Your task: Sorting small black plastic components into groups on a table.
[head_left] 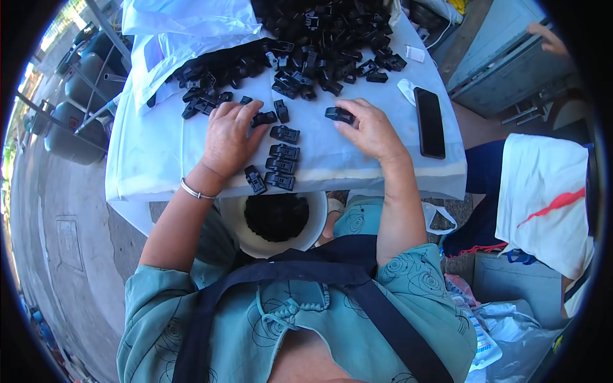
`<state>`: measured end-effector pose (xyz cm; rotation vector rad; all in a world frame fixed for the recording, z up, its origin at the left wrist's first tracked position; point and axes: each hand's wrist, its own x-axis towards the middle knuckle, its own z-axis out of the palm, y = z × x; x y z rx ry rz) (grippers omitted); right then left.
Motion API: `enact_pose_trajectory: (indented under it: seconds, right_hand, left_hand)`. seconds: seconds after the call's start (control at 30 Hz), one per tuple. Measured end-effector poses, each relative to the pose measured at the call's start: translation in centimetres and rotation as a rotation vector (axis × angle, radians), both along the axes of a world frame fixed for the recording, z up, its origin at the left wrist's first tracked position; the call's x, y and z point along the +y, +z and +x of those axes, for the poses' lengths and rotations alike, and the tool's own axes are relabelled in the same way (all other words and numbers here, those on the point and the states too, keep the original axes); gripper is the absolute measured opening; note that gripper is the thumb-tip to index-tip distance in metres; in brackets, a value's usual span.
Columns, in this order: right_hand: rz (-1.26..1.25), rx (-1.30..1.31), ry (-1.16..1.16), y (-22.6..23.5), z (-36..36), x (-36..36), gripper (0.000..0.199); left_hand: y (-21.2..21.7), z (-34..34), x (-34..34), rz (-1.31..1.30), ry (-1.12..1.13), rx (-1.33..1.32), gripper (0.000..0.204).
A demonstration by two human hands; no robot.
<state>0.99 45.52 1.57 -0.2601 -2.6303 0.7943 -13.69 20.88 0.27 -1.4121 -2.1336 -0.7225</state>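
Note:
My right hand [373, 129] pinches a small black plastic part [338, 115] between thumb and fingers, just above the white-covered table [345, 156]. On the left, my left hand [231, 135] has its thumb and fingers closed on another black plastic part [264, 119]. Between the hands runs a short column of similar parts [284, 151], lying roughly side by side. One more part [281, 111] stands lengthwise at the column's top. A separate part [255, 180] lies tilted near the table's front edge, beside the column. What the parts are for cannot be made out.
A large heap of black parts [313, 57] covers the far side, beside white plastic sheeting [185, 19]. A phone [430, 122] lies at the right. Below the front edge stands a white basin [319, 226] with dark contents. Another person [543, 185] sits at the right.

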Motion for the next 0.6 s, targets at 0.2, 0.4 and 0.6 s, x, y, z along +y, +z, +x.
enact_pose_trajectory:
  seconds: [0.2, 0.4, 0.6]
  right_hand:
    - [-0.115, 0.087, 0.246, 0.0, -1.4, -5.1, 0.032]
    - [-0.156, 0.024, 0.439, 0.4, -1.8, -6.3, 0.032]
    - [0.007, 0.305, 0.354, -0.9, -3.3, -7.5, 0.025]
  left_hand:
    - [-0.1, -0.5, -0.4, -0.107, -0.14, -0.193, 0.046]
    - [0.1, -0.1, -0.5, -0.063, -0.21, -0.285, 0.051]
    - [0.4, -0.1, 0.5, -0.019, -0.324, -0.582, 0.066]
